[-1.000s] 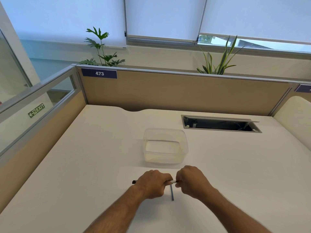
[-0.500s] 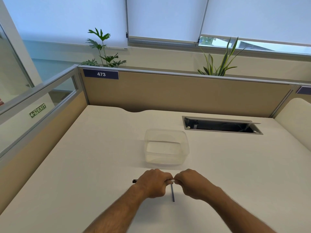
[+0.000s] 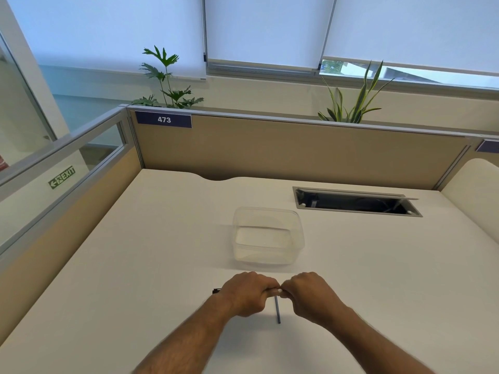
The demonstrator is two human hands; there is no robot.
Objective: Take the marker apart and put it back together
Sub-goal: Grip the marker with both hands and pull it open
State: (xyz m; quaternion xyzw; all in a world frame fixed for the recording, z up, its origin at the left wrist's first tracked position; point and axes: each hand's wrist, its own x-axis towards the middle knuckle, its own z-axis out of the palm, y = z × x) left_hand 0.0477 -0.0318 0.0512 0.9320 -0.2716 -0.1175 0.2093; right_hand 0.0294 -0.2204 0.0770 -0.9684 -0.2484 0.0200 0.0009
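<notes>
My left hand (image 3: 247, 292) is closed around the marker (image 3: 216, 291), whose dark end pokes out to the left of the fist. My right hand (image 3: 309, 291) is closed on the marker's other end, and the two fists touch. Only a sliver of white barrel shows between them; the rest is hidden by fingers. A thin dark blue rod (image 3: 277, 310), a loose part of the marker, lies on the white desk (image 3: 135, 265) just below the hands, pointing toward me.
An empty clear plastic container (image 3: 267, 236) stands just beyond the hands. Farther back right is an open cable slot (image 3: 356, 202) in the desk. Tan partition walls (image 3: 297, 152) close the desk at the back and left.
My right hand has slid left along the marker until it meets my left hand, hiding the white barrel that showed between them. The blue rod has not moved.
</notes>
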